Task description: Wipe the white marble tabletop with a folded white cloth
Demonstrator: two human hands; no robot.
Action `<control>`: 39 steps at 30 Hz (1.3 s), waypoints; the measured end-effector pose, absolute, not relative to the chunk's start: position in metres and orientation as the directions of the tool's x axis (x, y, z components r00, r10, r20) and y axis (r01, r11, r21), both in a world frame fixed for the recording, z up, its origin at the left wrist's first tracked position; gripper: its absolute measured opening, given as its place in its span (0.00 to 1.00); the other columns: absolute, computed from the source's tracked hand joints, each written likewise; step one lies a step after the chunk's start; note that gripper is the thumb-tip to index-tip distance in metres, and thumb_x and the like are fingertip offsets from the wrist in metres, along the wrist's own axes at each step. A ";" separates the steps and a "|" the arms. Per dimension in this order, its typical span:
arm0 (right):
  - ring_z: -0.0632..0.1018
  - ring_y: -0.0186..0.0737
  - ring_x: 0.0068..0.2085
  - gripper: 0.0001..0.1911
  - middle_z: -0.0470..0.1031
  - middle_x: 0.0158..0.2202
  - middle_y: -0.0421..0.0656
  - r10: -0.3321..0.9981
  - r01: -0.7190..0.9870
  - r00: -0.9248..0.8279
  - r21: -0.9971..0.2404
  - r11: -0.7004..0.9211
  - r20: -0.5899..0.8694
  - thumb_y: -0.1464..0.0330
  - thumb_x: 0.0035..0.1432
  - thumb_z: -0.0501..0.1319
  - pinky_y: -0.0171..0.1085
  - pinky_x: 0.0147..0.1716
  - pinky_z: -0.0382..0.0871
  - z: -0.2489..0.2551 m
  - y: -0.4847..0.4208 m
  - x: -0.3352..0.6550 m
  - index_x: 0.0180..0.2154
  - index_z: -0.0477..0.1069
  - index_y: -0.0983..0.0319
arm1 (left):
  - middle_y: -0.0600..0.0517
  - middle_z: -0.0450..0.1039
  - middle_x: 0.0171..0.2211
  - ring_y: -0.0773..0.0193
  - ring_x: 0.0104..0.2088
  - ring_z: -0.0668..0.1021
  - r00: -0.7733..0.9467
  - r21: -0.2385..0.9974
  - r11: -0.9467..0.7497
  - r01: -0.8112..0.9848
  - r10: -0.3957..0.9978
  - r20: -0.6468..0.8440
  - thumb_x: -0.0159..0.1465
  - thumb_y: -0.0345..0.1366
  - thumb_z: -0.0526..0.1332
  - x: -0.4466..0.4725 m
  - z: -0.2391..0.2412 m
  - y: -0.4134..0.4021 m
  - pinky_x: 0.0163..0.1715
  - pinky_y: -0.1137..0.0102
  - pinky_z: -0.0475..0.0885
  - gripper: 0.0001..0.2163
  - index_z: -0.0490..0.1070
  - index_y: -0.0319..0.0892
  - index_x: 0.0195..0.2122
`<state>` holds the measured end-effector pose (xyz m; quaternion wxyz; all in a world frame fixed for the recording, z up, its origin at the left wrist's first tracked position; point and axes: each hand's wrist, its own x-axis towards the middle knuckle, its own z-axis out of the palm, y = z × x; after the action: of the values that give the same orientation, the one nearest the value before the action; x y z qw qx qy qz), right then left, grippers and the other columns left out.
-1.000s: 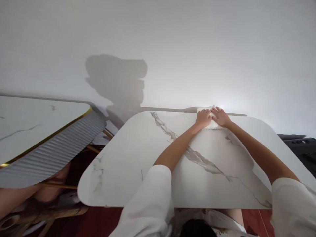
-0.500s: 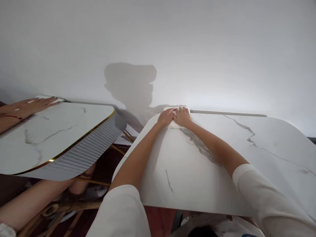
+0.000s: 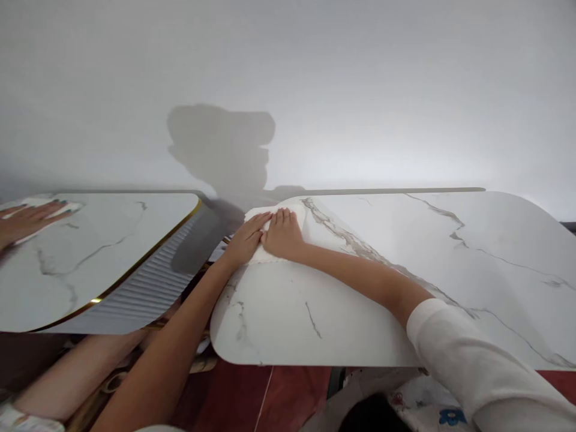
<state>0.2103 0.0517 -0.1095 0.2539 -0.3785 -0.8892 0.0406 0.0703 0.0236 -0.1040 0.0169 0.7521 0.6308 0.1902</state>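
Leftward and a little nearer along the bench (image 3: 486, 234), the white cloth (image 3: 265, 255) has moved from the far edge by the wall (image 3: 360, 90); it now lies at the rounded far-left corner, perhaps lapping over the side, though the left hand (image 3: 246, 238) hides that. So the rubbing seems to have reached this end of the top. Neither grip is clenched: left and right hand (image 3: 282, 233) press flat on the cloth, thumbs close together. Beyond, on the neighbouring gold-edged table (image 3: 108, 222), a co-worker's hand (image 3: 40, 215) has shifted left, spread over another cloth (image 3: 72, 207).
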 end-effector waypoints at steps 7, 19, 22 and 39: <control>0.59 0.64 0.60 0.31 0.57 0.59 0.68 0.685 0.640 -0.622 -0.257 0.724 0.379 0.64 0.62 0.49 0.60 0.57 0.46 -0.104 -0.024 0.221 0.57 0.56 0.85 | 0.62 0.56 0.63 0.61 0.63 0.58 0.098 0.272 -0.154 0.950 0.973 0.208 0.61 0.39 0.38 0.080 -0.100 -0.059 0.64 0.64 0.49 0.27 0.54 0.47 0.62; 0.61 0.65 0.59 0.33 0.56 0.59 0.71 0.504 0.452 -0.770 -0.223 0.863 0.390 0.64 0.61 0.51 0.57 0.57 0.52 -0.107 -0.106 0.283 0.56 0.56 0.89 | 0.52 0.56 0.63 0.59 0.63 0.60 0.020 0.198 -0.064 0.978 0.976 0.215 0.62 0.40 0.42 0.133 -0.108 -0.166 0.63 0.62 0.53 0.27 0.53 0.44 0.63; 0.62 0.64 0.59 0.32 0.57 0.58 0.71 0.468 0.435 -0.777 -0.179 0.882 0.421 0.64 0.62 0.50 0.56 0.56 0.53 -0.110 -0.108 0.310 0.56 0.57 0.88 | 0.53 0.54 0.64 0.59 0.64 0.57 0.020 0.224 -0.063 0.973 0.982 0.190 0.63 0.42 0.43 0.156 -0.108 -0.171 0.64 0.60 0.51 0.27 0.51 0.45 0.64; 0.60 0.52 0.61 0.28 0.61 0.60 0.60 0.655 0.595 -0.692 -0.273 0.756 0.303 0.65 0.62 0.49 0.47 0.59 0.49 -0.103 0.054 0.285 0.57 0.59 0.78 | 0.44 0.64 0.58 0.57 0.59 0.65 0.017 0.281 -0.137 0.950 0.920 0.392 0.63 0.37 0.44 0.138 -0.122 0.014 0.61 0.56 0.57 0.22 0.66 0.37 0.55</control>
<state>0.2850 0.0544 -0.1029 0.1939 -0.3410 -0.9166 0.0768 0.1377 0.0140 -0.1220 -0.0301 0.7123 0.6562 0.2472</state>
